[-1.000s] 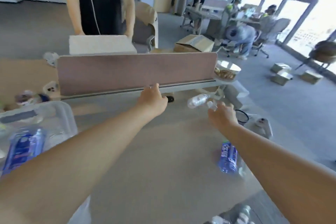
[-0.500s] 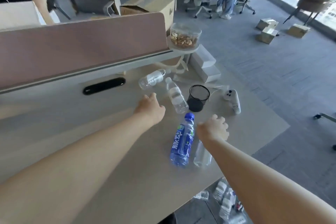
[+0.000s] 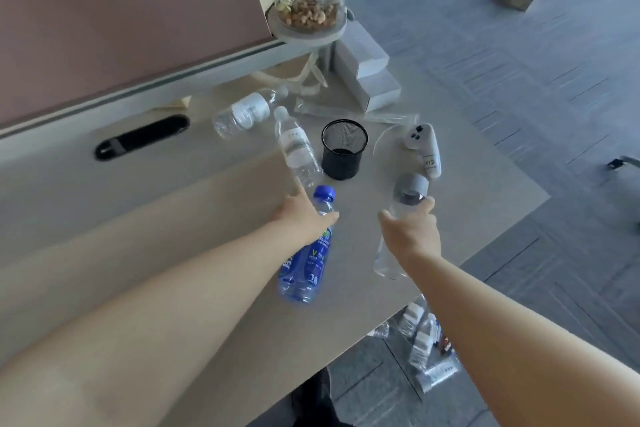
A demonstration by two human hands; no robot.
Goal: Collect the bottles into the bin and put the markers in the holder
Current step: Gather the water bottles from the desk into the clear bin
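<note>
A blue bottle (image 3: pixel 304 267) with a blue cap lies on the table, and my left hand (image 3: pixel 300 218) is wrapped over its neck. My right hand (image 3: pixel 410 236) grips a clear bottle with a grey cap (image 3: pixel 410 188) around its upper body; its base points back toward me. Two more clear bottles lie further out, one (image 3: pixel 242 113) near the partition and one (image 3: pixel 296 146) just beyond my left hand. The black mesh holder (image 3: pixel 343 150) stands upright between them and my right hand. No bin or markers are in view.
A white controller (image 3: pixel 423 146) lies right of the holder. A jar of nuts (image 3: pixel 310 0) and white boxes (image 3: pixel 367 74) stand at the back right, against the brown partition (image 3: pixel 121 10). Several bottles (image 3: pixel 427 343) lie on the floor below the table's right edge (image 3: pixel 502 229).
The view has tilted down toward the table. My left hand came back onto the blue bottle's neck. My right hand closed on the grey-capped clear bottle and raised its cap end.
</note>
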